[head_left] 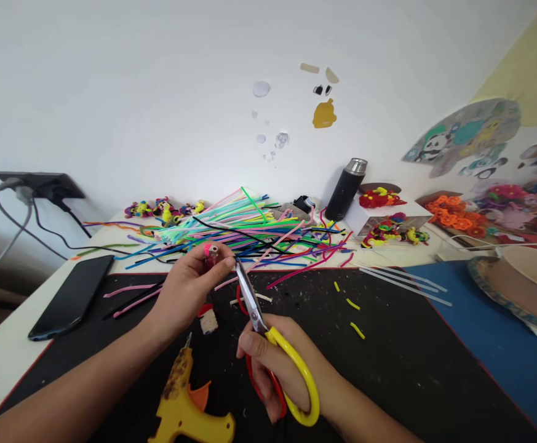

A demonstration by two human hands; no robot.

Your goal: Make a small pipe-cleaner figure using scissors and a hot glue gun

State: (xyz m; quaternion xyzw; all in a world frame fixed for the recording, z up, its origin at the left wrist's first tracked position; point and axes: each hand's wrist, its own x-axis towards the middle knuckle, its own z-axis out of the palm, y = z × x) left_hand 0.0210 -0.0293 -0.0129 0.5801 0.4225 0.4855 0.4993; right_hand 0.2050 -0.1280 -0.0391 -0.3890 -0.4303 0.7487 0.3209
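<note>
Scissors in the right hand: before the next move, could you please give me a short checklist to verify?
1. Grip of right hand on scissors: ok, fingers around the handles.
2. Left hand holding the small pink object: ok.
3. Left thumb well clear of the blade tips: not ok, very close.
4. Glue gun away from the blades: ok, lying on black mat.
5. Glue gun cool: cannot tell.

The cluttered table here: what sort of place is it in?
Probably a small craft workspace: there's a heap of fuzzy craft stems, a yellow glue gun and scissors in use.
</note>
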